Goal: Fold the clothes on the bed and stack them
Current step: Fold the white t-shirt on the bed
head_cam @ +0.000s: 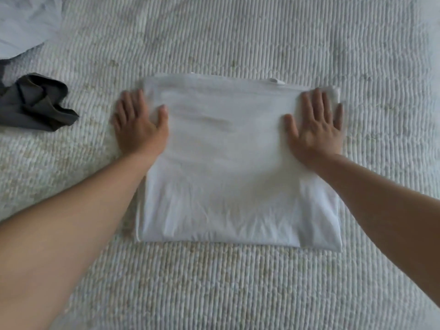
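Seen from your head camera, looking down: both your bare arms reach forward over the bed (238,294), whose pale ribbed cover fills the view, and a folded white shirt (228,177) lies flat in the middle of it, a near-square with its front edge toward you and its far edge between your two hands. A small tag or collar bit pokes out at that far edge, right of centre. Your left hand (140,126) lies palm down at the shirt's far left corner, fingers straight and spread wide; the thumb rests on the cloth while the other fingers sit at the shirt's left edge, partly on the bed cover. It holds nothing. Your right hand (315,131) lies palm down on the shirt's far right corner, fingers straight and fanned wide, the whole hand flat on the cloth and gripping nothing. On the right side of the shirt a second layer shows as a narrower strip running down to the near edge, slightly offset from the top layer. A crumpled dark grey garment (35,103) lies on the bed to the left, well apart from the shirt, and runs off the left edge of the view. In the top left corner a pale blue cloth (26,22) lies bunched, just beyond the grey one. The picture is slightly blurred around the hands.
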